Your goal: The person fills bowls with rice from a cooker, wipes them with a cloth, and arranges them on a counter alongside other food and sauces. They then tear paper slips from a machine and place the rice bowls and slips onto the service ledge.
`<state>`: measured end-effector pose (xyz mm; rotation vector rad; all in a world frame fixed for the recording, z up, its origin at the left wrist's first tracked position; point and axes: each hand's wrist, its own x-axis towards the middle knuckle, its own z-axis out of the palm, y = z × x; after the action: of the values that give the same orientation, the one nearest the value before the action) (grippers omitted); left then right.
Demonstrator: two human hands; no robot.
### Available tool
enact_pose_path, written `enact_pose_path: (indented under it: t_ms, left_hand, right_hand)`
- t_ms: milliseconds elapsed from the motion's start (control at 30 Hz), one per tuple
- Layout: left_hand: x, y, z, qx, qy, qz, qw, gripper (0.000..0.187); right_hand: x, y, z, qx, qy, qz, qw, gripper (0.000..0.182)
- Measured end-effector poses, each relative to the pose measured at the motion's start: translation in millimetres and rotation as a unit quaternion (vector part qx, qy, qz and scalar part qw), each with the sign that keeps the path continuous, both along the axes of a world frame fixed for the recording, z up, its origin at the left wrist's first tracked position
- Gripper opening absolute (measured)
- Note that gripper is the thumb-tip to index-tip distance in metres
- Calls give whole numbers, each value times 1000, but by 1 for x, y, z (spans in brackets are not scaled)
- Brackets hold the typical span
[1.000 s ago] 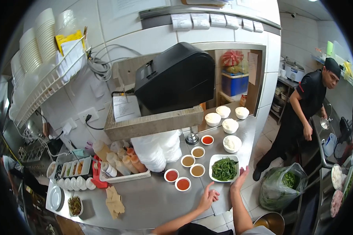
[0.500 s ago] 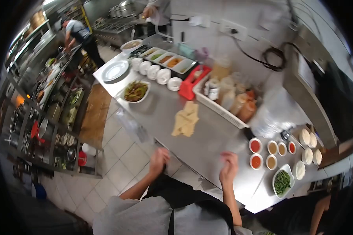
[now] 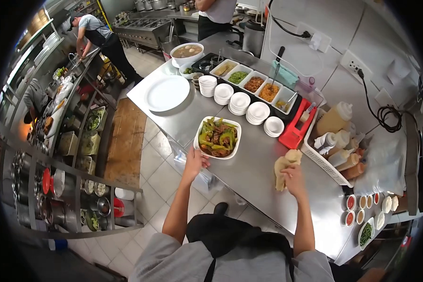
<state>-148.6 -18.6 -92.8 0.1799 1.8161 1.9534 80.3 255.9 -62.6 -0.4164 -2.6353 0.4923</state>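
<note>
A white square bowl (image 3: 198, 146) of green peppers and dark meat sits at the left edge of the steel counter. My left hand (image 3: 193, 165) grips its near left corner, fingers curled against the side. Farther right, my right hand (image 3: 294, 180) is closed on a crumpled beige cloth (image 3: 283, 168), which lies on the counter below a red holder (image 3: 298, 125). Beyond the bowl stand several stacks of small white saucers (image 3: 240, 101) and a large white oval plate (image 3: 167, 93).
Behind the saucers runs a black rack with food tubs (image 3: 254, 84). A soup bowl (image 3: 187, 50) stands at the far end. To the right are a white basket (image 3: 326, 162) of squeeze bottles, sauce cups (image 3: 351, 202) and a bowl of greens (image 3: 366, 233). Another person (image 3: 96, 35) works at far left.
Both hands have moved forward from above the counter's near edge. The left has taken hold of the bowl and the right the cloth. My view has shifted toward the far end.
</note>
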Motion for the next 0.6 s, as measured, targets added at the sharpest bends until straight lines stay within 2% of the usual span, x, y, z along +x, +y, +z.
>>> enact_pose_path:
  t_ms: [67,133,200,267,333,400,467,533,600]
  left_hand:
    - [-7,0,2,-62,33,-40,997,37]
    - [-8,-4,6,-85,53,-44,994,36]
    - [-10,-8,9,-107,82,-52,990,21]
    - [-8,-13,16,-117,87,-102,984,22]
    - [1,-14,14,-128,89,-158,975,23]
    - [3,-1,15,-153,108,-288,939,25]
    - [11,17,29,-165,119,-335,920,28]
    - [17,30,34,-173,130,-392,894,32]
    - [19,41,36,-181,138,-410,883,35]
  right_hand:
    - [0,-5,6,-181,-29,-165,969,11]
    - [9,-6,-5,-171,-57,-147,973,12]
    - [16,5,-3,-159,-74,-129,976,13]
    - [31,11,28,-190,-10,-214,958,15]
    - [18,12,43,-189,47,-251,948,14]
    - [-14,9,37,-164,71,-151,972,14]
    - [-52,8,23,-177,-1,-51,983,16]
    - [-88,16,1,-243,-88,88,962,16]
    - [-114,12,5,-300,-134,215,920,17]
